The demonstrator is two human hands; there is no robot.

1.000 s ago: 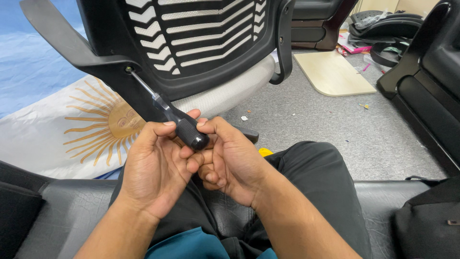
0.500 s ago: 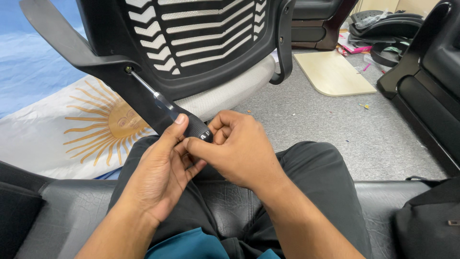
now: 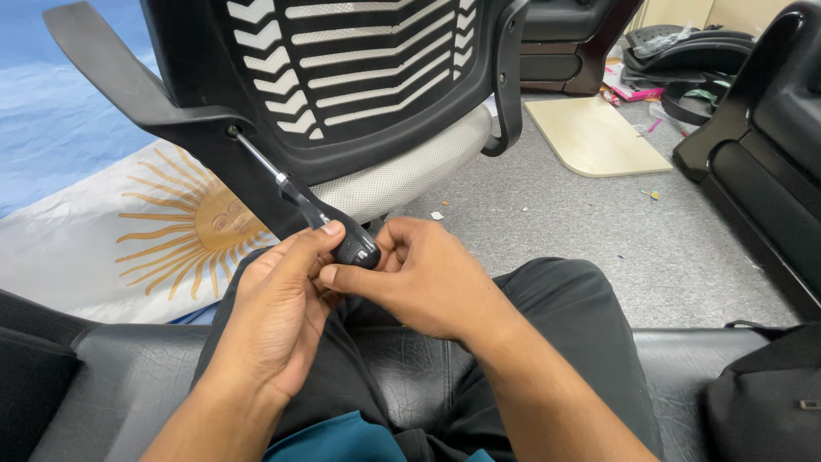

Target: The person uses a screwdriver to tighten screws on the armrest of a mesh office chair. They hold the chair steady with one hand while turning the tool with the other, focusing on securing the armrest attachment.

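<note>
Shifted since half a second ago: right hand [image 3: 428,278] drawn back off the top of the handle, thumb now pinching its butt end; left hand [image 3: 278,312] much as before. Both at frame centre, meeting on the screwdriver [image 3: 329,229]. Left fingers curled loosely, thumb laid along the black handle's near side; right fingers folded, thumb and forefinger closed on the handle's end. Neither palm fully wrapped round it.

Long axis running from the hands up and to the left: handle low at centre, bare steel shaft rising to a tip seated in a screw hole [image 3: 231,131] on the chair [image 3: 376,77] frame, upper left. Handle touching both hands; tip well away, left hand on the nearer side.

Beyond: sun flag [image 3: 184,222] at left, grey carpet [image 3: 599,231] at right, wooden board [image 3: 599,137] upper right, black seat [image 3: 128,376] below.
</note>
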